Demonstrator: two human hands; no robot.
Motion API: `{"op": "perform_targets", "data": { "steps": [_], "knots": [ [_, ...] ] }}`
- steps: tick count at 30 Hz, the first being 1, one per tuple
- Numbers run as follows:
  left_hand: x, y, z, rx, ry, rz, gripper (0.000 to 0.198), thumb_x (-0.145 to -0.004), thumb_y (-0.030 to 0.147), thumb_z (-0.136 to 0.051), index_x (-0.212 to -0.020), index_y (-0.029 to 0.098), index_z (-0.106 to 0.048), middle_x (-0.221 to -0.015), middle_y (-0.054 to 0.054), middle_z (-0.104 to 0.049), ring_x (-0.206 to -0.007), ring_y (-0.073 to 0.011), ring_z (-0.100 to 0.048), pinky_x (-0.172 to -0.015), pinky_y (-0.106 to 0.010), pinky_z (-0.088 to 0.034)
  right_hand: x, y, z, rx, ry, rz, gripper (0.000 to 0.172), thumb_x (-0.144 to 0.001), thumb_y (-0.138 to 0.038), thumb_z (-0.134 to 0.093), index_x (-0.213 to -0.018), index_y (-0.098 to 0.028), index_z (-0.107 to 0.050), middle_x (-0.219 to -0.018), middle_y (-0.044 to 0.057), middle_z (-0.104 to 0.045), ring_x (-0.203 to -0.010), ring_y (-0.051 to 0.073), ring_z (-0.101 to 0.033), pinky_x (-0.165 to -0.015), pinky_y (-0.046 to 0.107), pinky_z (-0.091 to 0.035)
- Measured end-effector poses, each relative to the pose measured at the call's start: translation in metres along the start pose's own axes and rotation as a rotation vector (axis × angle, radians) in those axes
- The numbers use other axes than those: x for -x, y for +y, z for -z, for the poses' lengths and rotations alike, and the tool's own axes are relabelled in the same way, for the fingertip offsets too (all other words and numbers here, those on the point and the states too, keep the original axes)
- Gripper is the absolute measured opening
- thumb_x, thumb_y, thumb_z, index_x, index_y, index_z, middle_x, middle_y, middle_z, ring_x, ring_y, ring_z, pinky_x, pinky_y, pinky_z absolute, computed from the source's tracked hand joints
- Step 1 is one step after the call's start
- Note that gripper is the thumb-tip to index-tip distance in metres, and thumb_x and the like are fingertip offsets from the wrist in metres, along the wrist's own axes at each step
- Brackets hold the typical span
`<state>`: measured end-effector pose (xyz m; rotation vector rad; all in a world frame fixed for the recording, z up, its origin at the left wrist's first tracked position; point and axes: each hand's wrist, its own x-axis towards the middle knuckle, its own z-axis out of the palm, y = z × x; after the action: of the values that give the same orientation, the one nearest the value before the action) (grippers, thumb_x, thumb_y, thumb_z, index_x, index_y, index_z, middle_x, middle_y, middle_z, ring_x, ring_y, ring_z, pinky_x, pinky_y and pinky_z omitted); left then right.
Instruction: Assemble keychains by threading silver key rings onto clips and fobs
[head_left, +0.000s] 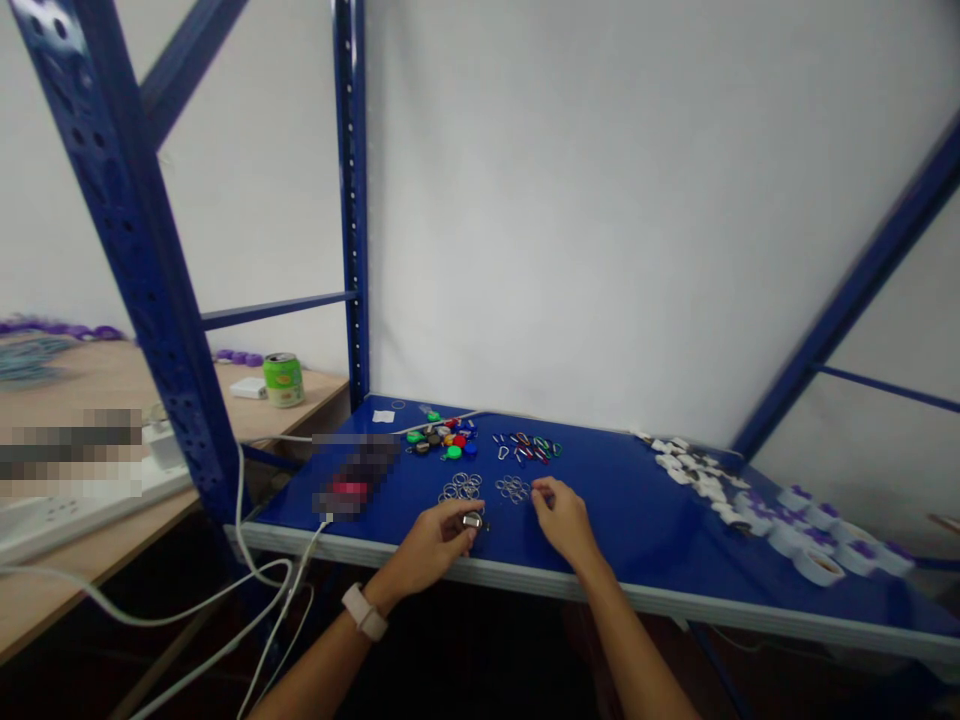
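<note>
My left hand (442, 535), with a pale band on the wrist, pinches a small round badge reel (472, 521) above the front edge of the blue table (630, 520). My right hand (559, 512) has its thumb and fingertips together beside a small pile of metal rings (513, 488); whether something is between them is too small to tell. A larger pile of rings (460, 486) lies just behind my left hand. Farther back are colourful round reels (454, 452) and, to their right, several small coloured carabiners (536, 447).
A blurred phone-like object (364, 478) with a white cable lies at left. White pieces (694, 468) and white-and-purple rolls (817, 565) cover the right side. Blue shelf posts (352, 200) frame the table; a green can (283, 380) stands on the wooden table.
</note>
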<state>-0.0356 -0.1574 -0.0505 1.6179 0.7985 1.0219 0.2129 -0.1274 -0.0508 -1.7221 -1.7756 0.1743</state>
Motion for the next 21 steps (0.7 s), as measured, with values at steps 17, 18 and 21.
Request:
{"op": "perform_targets", "data": {
  "steps": [17,18,21],
  "knots": [
    [0.002,0.006,0.000,-0.014,-0.046,0.045,0.041,-0.081,0.020,-0.066,-0.121,0.014,-0.064,-0.089,-0.005,-0.065,-0.074,-0.0168,-0.064,-0.072,-0.032,-0.053,-0.065,0.017,-0.004,0.003,-0.289,-0.067,0.001,-0.075,-0.015,-0.070,-0.074,-0.016,-0.071,-0.074,0.004,-0.074,-0.069,0.016,-0.067,-0.062,0.023,-0.045],
    [0.003,0.006,0.000,-0.014,-0.045,0.049,0.040,-0.081,0.021,-0.066,-0.120,0.014,-0.063,-0.088,-0.005,-0.065,-0.074,-0.0170,-0.064,-0.072,-0.032,-0.053,-0.065,0.017,-0.005,-0.002,-0.293,-0.069,0.003,-0.074,-0.015,-0.070,-0.073,-0.016,-0.071,-0.073,0.004,-0.074,-0.068,0.017,-0.067,-0.062,0.023,-0.045],
    [0.002,0.007,-0.001,0.001,-0.044,0.052,0.039,-0.080,0.022,-0.067,-0.119,0.014,-0.063,-0.089,-0.005,-0.064,-0.074,-0.0171,-0.065,-0.073,-0.033,-0.053,-0.065,0.018,-0.004,-0.018,-0.299,-0.068,0.006,-0.074,-0.013,-0.068,-0.071,-0.016,-0.072,-0.071,0.005,-0.074,-0.068,0.017,-0.068,-0.062,0.023,-0.046]
  ]
}}
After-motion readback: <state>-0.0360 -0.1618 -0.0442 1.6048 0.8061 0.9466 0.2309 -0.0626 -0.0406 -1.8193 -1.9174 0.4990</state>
